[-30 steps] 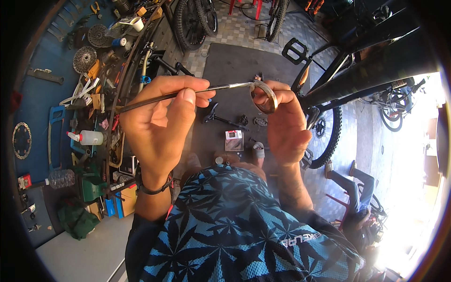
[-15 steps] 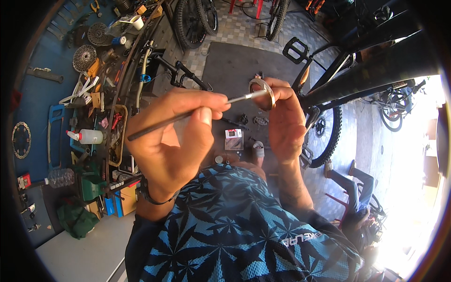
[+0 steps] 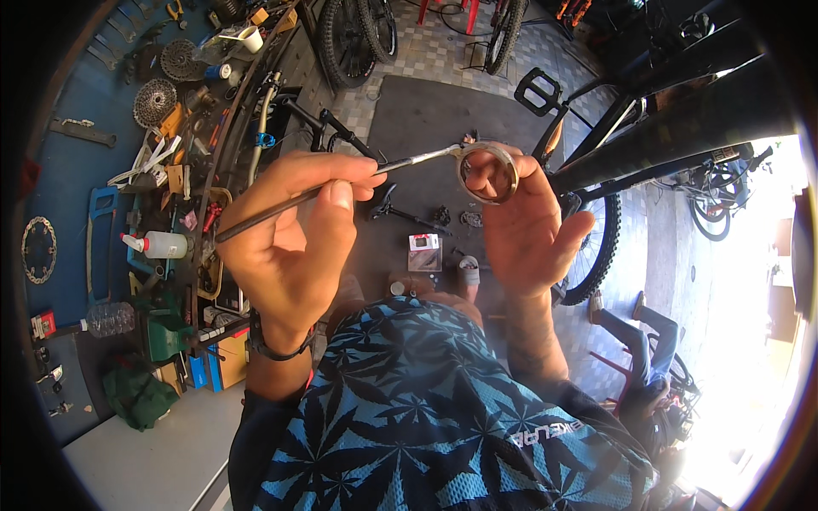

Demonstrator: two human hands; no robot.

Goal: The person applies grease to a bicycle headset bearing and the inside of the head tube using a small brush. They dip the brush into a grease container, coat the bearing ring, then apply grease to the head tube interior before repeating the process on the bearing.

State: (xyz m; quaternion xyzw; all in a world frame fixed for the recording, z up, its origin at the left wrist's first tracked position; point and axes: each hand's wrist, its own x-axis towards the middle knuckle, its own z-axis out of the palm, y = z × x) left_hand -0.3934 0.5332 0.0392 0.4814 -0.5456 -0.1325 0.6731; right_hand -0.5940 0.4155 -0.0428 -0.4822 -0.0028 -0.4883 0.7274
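My left hand (image 3: pixel 294 238) pinches a slim paintbrush (image 3: pixel 402 163) with a dark handle and a silvery ferrule between thumb and forefinger. Its pale tip meets the upper left edge of a thin metal ring (image 3: pixel 514 177), possibly a bearing. Raised on the right, my right hand (image 3: pixel 527 243) holds that ring with its fingertips, partly hidden behind and inside the hoop. The right thumb stands away from the ring. Both hands are up in front of my chest, above the dark mat.
A bicycle frame (image 3: pixel 673 128) with a flat pedal (image 3: pixel 538 91) stands close on the right. Along the left runs a bench with tools, cassettes (image 3: pixel 155 102) and a spray bottle (image 3: pixel 162 245). A small package (image 3: pixel 423 243) lies on the mat (image 3: pixel 452 106). A person's legs (image 3: pixel 630 332) show at lower right.
The ring has turned to face me more fully, and my right thumb has swung outward. My left hand has shifted slightly left, taking the brush tip from across the ring to its left edge.
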